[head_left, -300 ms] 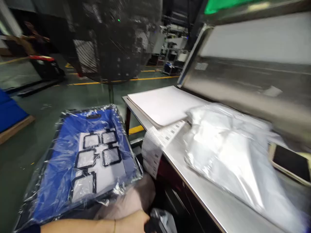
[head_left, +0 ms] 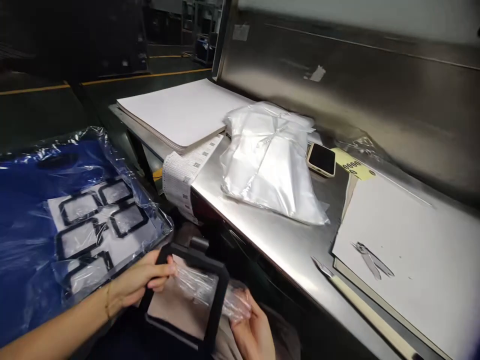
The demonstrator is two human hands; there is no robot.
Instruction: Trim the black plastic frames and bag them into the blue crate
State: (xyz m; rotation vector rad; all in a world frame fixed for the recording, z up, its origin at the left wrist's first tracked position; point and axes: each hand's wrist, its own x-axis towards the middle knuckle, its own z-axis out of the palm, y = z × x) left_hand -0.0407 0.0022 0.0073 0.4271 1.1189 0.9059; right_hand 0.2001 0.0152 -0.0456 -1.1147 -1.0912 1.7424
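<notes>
A black rectangular frame [head_left: 219, 305] is held tilted above my lap, with a small tab on its top edge. My left hand [head_left: 152, 275] grips its left side, the thumb reaching over the inner edge. Crumpled clear plastic film [head_left: 197, 284] stretches across the opening from the left fingertips to the right side. My right hand [head_left: 253, 325] is closed on the bunched end of this film, just beyond the frame's right edge. Left of my hands, several similar black frames [head_left: 127, 220] lie on white sheets in a blue crate [head_left: 22, 200] lined with clear plastic.
On the metal bench [head_left: 232, 220] lie a paper stack [head_left: 183, 110], a pile of clear plastic bags [head_left: 273, 165], a phone [head_left: 321, 159] and a label strip [head_left: 180, 180]. Small nippers [head_left: 371, 260] rest on white board [head_left: 420, 250]; a pointed-blade knife [head_left: 360, 305] lies along the bench's front edge.
My view has swung right and down. Both hands now show with the frame and film raised between them; before, only one forearm and hand showed at the bottom edge, by something black.
</notes>
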